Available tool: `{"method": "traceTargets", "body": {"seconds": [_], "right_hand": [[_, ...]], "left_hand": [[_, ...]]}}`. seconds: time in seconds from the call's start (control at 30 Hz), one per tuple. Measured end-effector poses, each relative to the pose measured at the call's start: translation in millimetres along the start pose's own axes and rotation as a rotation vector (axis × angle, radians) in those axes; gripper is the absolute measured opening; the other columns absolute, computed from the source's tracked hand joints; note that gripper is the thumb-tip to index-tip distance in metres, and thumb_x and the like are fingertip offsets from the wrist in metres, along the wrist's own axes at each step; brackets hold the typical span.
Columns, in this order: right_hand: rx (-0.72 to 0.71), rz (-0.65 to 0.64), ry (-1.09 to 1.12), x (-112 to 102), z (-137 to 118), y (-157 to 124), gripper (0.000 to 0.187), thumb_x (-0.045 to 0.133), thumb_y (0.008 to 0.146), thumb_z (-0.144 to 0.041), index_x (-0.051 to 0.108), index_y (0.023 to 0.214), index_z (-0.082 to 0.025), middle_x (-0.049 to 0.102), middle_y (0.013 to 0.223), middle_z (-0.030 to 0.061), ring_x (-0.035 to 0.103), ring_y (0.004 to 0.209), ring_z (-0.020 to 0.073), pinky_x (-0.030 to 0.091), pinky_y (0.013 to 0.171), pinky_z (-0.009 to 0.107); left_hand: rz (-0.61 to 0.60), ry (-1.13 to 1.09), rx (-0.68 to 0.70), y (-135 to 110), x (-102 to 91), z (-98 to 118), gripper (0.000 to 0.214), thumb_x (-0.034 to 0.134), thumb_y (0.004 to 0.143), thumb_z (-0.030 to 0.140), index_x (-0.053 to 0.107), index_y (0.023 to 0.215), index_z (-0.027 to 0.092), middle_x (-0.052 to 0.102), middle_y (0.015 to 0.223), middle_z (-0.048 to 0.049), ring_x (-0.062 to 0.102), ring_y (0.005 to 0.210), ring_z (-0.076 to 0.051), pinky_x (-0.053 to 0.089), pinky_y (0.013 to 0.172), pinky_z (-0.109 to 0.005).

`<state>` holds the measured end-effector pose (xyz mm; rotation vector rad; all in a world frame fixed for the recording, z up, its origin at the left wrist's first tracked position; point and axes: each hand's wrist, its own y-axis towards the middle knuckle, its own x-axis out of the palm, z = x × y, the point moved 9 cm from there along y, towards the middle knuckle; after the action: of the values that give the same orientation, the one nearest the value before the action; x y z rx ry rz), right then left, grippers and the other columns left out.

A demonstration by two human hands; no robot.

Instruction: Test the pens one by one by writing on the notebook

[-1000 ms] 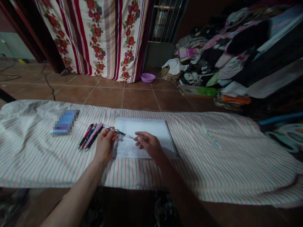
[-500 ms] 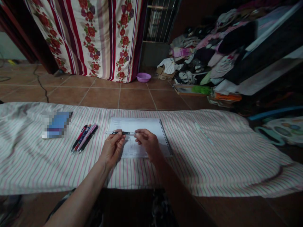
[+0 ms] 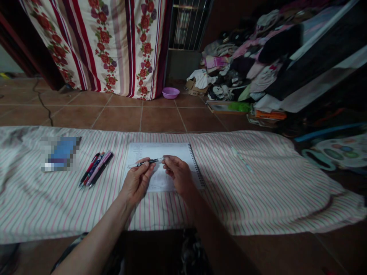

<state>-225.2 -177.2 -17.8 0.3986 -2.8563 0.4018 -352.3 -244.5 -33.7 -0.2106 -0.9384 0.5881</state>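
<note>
A black and clear pen (image 3: 153, 160) is held between my two hands, above the notebook. My left hand (image 3: 139, 178) pinches its barrel between thumb and fingers, and a pale end sticks out to the left. At the other end, the fingertips of my right hand (image 3: 178, 170) are closed on the pen's clear tip. Beneath lies a spiral notebook (image 3: 174, 151), open to a page with faint writing, its wire binding on the right. Left of it, several pens (image 3: 96, 170) lie side by side in a slanted bundle.
A striped cloth (image 3: 229, 206) covers the low surface. A blurred blue object (image 3: 63, 152) lies at the left and a thin pale green stick (image 3: 243, 160) at the right. Beyond, a purple basin (image 3: 170, 93) stands on the tiled floor, near a clothes heap (image 3: 229, 65).
The pen has tilted, its right end now higher than its left. Both hands still hold it. The whole view has shifted slightly, with things appearing further left.
</note>
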Motion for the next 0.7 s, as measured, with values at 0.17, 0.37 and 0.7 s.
{"method": "traceTargets", "body": {"seconds": [0.17, 0.37, 0.7], "right_hand": [[0.064, -0.02, 0.124, -0.2, 5.8, 0.1, 0.032, 0.075, 0.056, -0.044, 0.067, 0.074, -0.018, 0.065, 0.073, 0.0006, 0.052, 0.06, 0.0083, 0.039, 0.054, 0.021], [0.07, -0.001, 0.097, -2.5, 5.7, -0.2, 0.029, 0.075, 0.056, -0.04, 0.067, 0.074, -0.019, 0.066, 0.074, 0.0003, 0.052, 0.061, 0.0083, 0.038, 0.054, 0.021], [0.082, 0.03, 0.124, -5.7, 7.9, 1.5, 0.029, 0.074, 0.055, -0.037, 0.07, 0.078, -0.02, 0.066, 0.074, 0.0005, 0.052, 0.06, 0.0086, 0.038, 0.054, 0.022]], "left_hand": [[-0.001, 0.036, 0.023, -1.6, 2.1, 1.1, 0.017, 0.055, 0.075, -0.005, 0.066, 0.079, 0.007, 0.068, 0.069, -0.0071, 0.067, 0.066, -0.011, 0.055, 0.067, -0.014], [0.012, 0.081, 0.057, -2.4, 1.8, 3.1, 0.014, 0.06, 0.072, -0.005, 0.067, 0.077, 0.006, 0.069, 0.07, -0.0073, 0.067, 0.065, -0.011, 0.055, 0.067, -0.015], [0.005, 0.122, 0.072, -3.5, 2.7, 3.9, 0.014, 0.068, 0.067, -0.001, 0.068, 0.078, 0.007, 0.071, 0.071, -0.0071, 0.068, 0.066, -0.012, 0.056, 0.073, -0.019]]}}
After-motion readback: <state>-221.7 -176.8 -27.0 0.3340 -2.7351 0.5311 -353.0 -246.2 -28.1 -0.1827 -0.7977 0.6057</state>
